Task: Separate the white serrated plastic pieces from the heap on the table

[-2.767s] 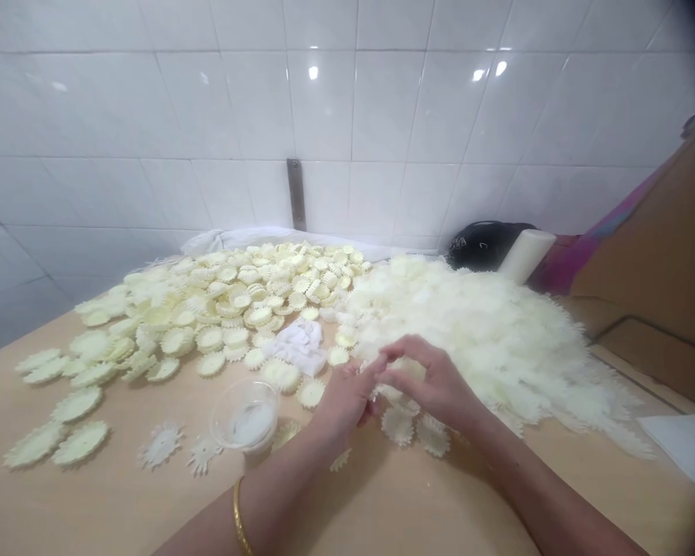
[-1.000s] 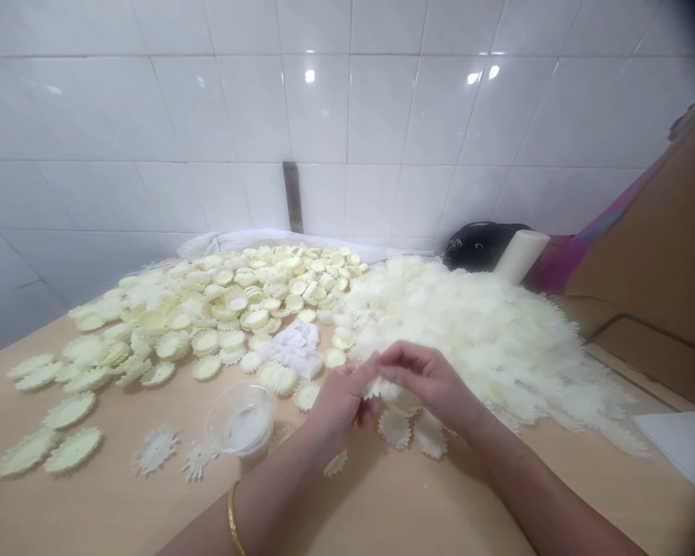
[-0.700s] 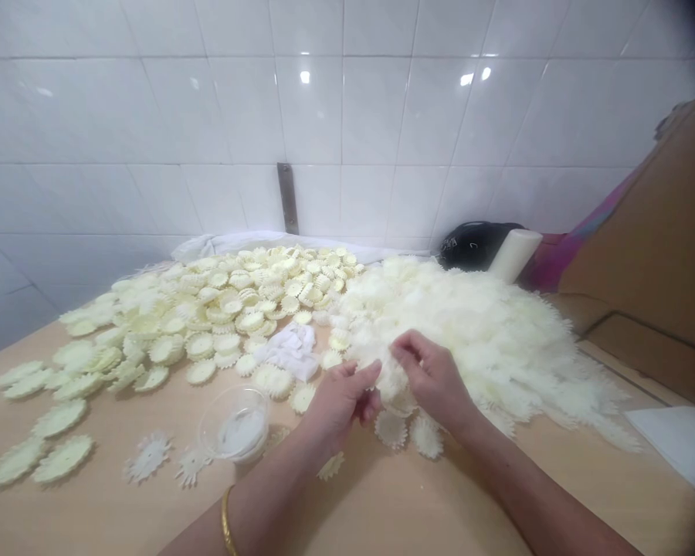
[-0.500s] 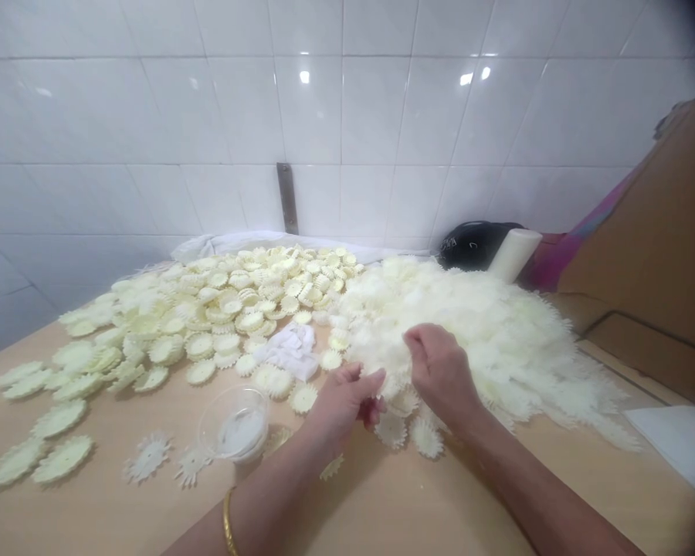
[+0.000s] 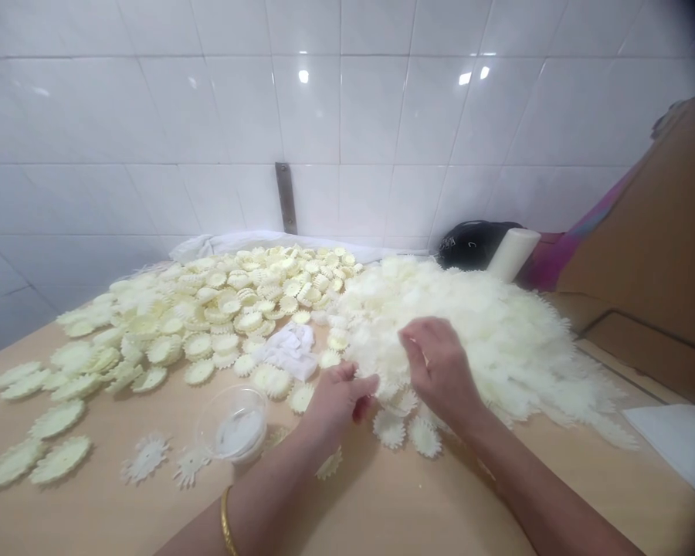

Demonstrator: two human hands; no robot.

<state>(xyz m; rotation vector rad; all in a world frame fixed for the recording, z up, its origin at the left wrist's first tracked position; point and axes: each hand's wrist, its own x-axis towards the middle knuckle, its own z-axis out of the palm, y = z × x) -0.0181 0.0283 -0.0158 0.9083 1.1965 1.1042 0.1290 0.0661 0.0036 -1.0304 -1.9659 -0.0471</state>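
Observation:
My left hand (image 5: pixel 339 398) is closed over the table, thumb against curled fingers; whatever is in the pinch is hidden or too small to name. Close to its right, my right hand (image 5: pixel 440 363) is also closed, raised a little in front of a heap of pale, fluffy, fringed pieces (image 5: pixel 486 332). Its fingertips press together, and I cannot make out what they hold. Under and between the hands lie loose white toothed discs (image 5: pixel 425 437). Another pale toothed disc (image 5: pixel 330 465) shows partly below my left wrist. A gold bangle (image 5: pixel 225 521) circles my left forearm.
Left of the hands spreads a pile of cream scalloped discs (image 5: pixel 165 349). A clear plastic cup (image 5: pixel 237 425) with white contents stands near my left forearm, beside a crumpled white cloth (image 5: pixel 289 347). Behind are a white roll (image 5: pixel 513 255), a black bag (image 5: pixel 475 245) and a cardboard box (image 5: pixel 649 262).
Both hands stay closed in nearly the same place. The right hand's fingers have shifted slightly up and left, and the left hand has turned a little.

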